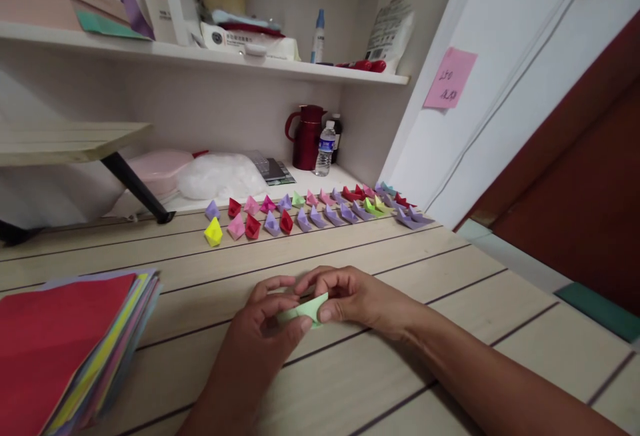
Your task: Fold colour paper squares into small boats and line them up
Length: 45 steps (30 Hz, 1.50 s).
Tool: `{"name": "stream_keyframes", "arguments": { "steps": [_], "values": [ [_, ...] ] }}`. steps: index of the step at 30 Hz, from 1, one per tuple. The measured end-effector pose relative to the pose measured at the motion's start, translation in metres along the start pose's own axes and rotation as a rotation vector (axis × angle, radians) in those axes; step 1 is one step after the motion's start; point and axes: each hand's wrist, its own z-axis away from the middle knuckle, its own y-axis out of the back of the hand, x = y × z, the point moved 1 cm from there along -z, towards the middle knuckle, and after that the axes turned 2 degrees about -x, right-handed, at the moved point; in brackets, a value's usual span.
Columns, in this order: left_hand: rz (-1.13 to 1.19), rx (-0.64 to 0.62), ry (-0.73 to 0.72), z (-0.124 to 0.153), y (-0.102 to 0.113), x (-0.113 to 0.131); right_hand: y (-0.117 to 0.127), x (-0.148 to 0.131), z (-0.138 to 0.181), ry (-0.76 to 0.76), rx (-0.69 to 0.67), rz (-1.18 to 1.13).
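Observation:
Between my two hands, just above the slatted wooden table [400, 276], is a small light green folded paper boat [309, 308]. The thumb and fingers of my left hand [267, 329] pinch its left part and lower edge. My right hand [353, 299] grips the pointed right end between thumb and bent fingers. Parts of the boat's left side and underside are hidden by the fingers. Beyond my hands stand two rows of small folded paper boats, among them a yellow boat [213, 233] at the near left end and a purple boat [413, 218] at the right.
A stack of coloured paper [65, 349] with red on top lies at the left. At the back stand a dark red jug [307, 139] and a water bottle [325, 149]. A small raised stand [75, 143] with black legs is at the left, under a white shelf [200, 56].

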Motion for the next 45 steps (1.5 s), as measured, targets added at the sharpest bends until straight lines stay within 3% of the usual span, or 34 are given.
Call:
{"name": "stream_keyframes", "arguments": {
  "steps": [8, 20, 35, 40, 45],
  "values": [
    [0.092, -0.096, 0.052, -0.003, 0.002, -0.005, -0.001, 0.002, 0.004, -0.1, -0.032, -0.179],
    [0.034, -0.242, 0.031, 0.0, 0.002, 0.002, 0.006, -0.001, 0.005, -0.088, -0.093, -0.066],
    [-0.106, -0.187, 0.011, 0.001, 0.001, 0.004, 0.008, -0.003, 0.004, -0.003, -0.08, 0.016],
    [-0.342, -0.178, -0.012, 0.004, 0.002, 0.005, 0.011, -0.003, 0.003, 0.04, -0.074, 0.231],
    [-0.668, -0.169, -0.173, 0.004, 0.001, 0.004, 0.008, -0.003, 0.004, 0.116, -0.11, 0.53]
  ]
}}
